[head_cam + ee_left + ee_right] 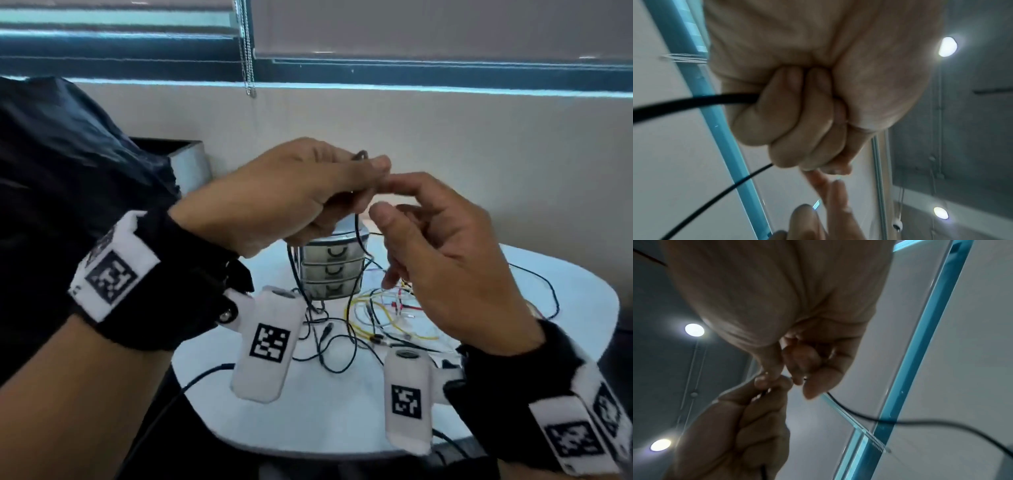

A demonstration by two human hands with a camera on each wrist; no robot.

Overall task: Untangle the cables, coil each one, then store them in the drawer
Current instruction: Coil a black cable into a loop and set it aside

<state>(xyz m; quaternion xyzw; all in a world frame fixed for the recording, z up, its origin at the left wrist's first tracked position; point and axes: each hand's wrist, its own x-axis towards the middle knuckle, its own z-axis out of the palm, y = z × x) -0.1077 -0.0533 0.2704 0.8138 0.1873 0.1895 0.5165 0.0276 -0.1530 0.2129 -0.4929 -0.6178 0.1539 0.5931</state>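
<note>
My left hand (308, 192) is raised above the table and grips a black cable (357, 233) in its fist; loops of it hang down in front of the drawer unit (330, 270). In the left wrist view the cable (694, 101) leaves the curled fingers (797, 121) in two strands. My right hand (438, 246) meets the left fingertips with its index finger. In the right wrist view the cable (900, 421) runs out from between the right hand's curled fingers (807, 363). All three small drawers are shut.
A tangle of yellow, red, white and black wires (387, 318) lies on the white table (342, 411) in front of the drawers. A dark bag or jacket (68, 154) stands at the left. A bead chain (248, 51) hangs from the window blind behind.
</note>
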